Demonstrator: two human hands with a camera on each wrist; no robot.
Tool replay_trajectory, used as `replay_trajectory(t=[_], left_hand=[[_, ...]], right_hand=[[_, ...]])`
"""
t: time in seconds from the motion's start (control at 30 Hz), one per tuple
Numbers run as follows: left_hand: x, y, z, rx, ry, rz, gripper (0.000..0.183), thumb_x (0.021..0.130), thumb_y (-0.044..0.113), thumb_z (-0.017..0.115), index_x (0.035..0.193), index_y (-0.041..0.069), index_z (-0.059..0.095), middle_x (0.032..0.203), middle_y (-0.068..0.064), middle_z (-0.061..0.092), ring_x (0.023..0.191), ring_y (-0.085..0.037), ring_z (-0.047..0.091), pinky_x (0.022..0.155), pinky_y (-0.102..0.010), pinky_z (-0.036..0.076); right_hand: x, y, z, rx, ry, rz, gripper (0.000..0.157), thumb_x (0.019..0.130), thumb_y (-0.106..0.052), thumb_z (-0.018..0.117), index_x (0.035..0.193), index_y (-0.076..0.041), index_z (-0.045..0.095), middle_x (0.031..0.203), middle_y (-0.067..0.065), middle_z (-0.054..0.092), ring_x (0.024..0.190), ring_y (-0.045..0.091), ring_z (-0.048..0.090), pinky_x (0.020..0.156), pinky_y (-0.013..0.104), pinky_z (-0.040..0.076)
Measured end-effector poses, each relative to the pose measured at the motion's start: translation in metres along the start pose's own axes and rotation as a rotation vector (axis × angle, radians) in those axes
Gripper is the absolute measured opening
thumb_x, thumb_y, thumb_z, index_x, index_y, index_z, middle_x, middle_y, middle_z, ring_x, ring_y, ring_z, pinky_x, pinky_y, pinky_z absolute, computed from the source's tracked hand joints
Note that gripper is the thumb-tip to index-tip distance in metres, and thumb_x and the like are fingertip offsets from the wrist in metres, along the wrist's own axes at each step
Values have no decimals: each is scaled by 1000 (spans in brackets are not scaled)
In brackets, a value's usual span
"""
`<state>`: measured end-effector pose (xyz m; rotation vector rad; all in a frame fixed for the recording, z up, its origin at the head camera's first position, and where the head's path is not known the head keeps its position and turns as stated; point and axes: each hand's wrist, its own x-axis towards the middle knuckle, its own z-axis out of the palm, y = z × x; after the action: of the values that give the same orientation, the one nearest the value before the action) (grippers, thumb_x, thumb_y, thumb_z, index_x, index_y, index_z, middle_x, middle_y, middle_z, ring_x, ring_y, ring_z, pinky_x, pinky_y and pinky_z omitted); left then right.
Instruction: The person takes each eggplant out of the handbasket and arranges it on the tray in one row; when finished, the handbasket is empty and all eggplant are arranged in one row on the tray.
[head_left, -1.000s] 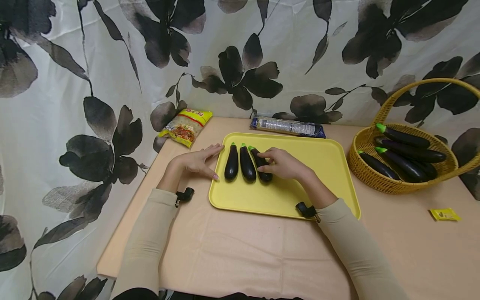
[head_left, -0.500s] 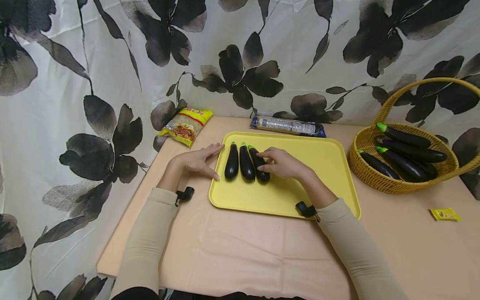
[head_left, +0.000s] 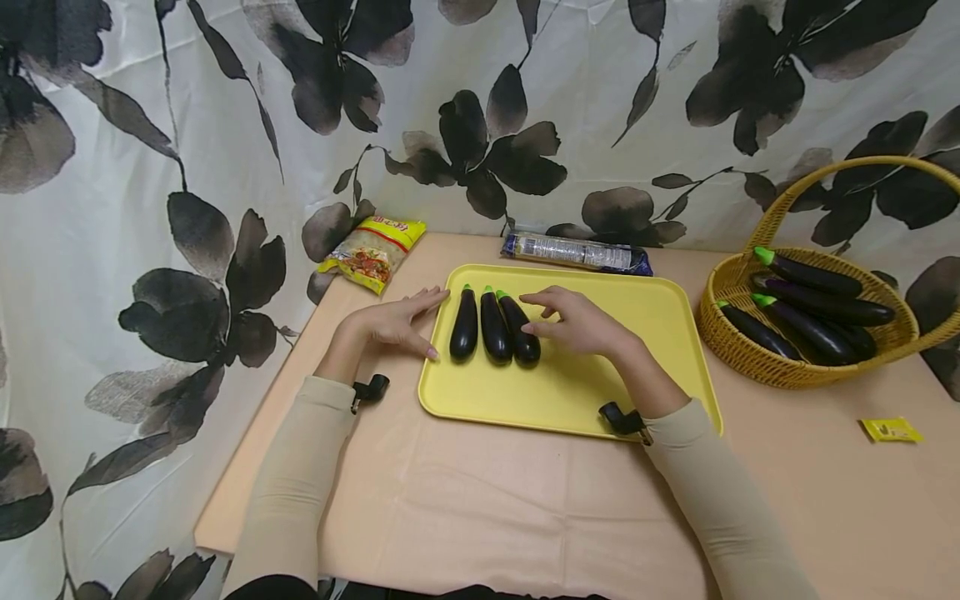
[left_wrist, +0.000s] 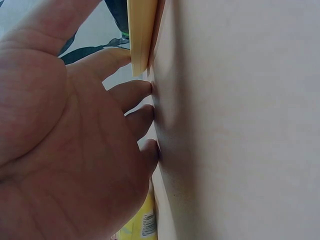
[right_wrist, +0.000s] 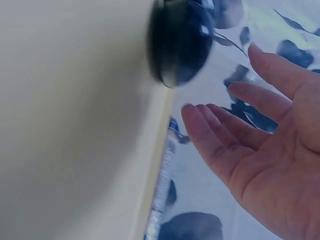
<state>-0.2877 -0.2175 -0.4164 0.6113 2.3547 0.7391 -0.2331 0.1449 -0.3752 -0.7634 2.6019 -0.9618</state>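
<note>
Three dark eggplants with green tips lie side by side on the left part of a yellow tray (head_left: 600, 392): a left one (head_left: 463, 327), a middle one (head_left: 494, 328) and a right one (head_left: 519, 332). My left hand (head_left: 392, 322) rests at the tray's left edge, its fingers spread. In the left wrist view, the index fingertip meets the tray's rim (left_wrist: 141, 35) and the other fingertips rest on the table. Just right of the eggplants hovers my right hand (head_left: 579, 322), fingers loosely extended. The right wrist view shows it apart from the nearest eggplant (right_wrist: 181, 45), holding nothing.
A wicker basket (head_left: 738, 362) with several eggplants stands right of the tray. Behind the tray lies a dark blue long package (head_left: 576, 252); a yellow food bag (head_left: 372, 254) sits back left. A small yellow packet (head_left: 890, 429) lies front right. A floral curtain (head_left: 525, 50) hangs behind.
The right eggplant has shifted slightly left, its lower end nearer the middle one. My right hand has let go of it and lifted away to the right. My left hand has stayed put.
</note>
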Motion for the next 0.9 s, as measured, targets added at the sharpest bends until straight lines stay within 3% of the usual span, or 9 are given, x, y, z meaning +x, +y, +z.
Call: replay_trajectory(t=[0.3,0.57,0.9], left_hand=[[1,0,0,-1,-4,1,131,71,55,93,169,29,11,177,2,-3,163,-26,-13,131,-56,-4],[1,0,-1,8,1,5,131,71,56,93,169,29,11,177,1,-3,163,-27,-12,131,-56,-4],[0,2,-1,13,-1,-2,130,71,55,93,169,29,11,177,0,-2,163,-28,-11,131,-56,-3]], right_hand=[[-25,-6,-33,-13,219,-36,52,102,-31,69,152,-17,56,147,12,54,129,35,56,102,56,52],[-51,5,-61,-21,370,-86,49,101,-21,70,148,-14,60,148,14,53,128,37,54,104,61,46],[-85,24,-87,-48,488,-14,48,103,-24,68,149,-15,59,149,16,53,129,42,54,106,66,46]])
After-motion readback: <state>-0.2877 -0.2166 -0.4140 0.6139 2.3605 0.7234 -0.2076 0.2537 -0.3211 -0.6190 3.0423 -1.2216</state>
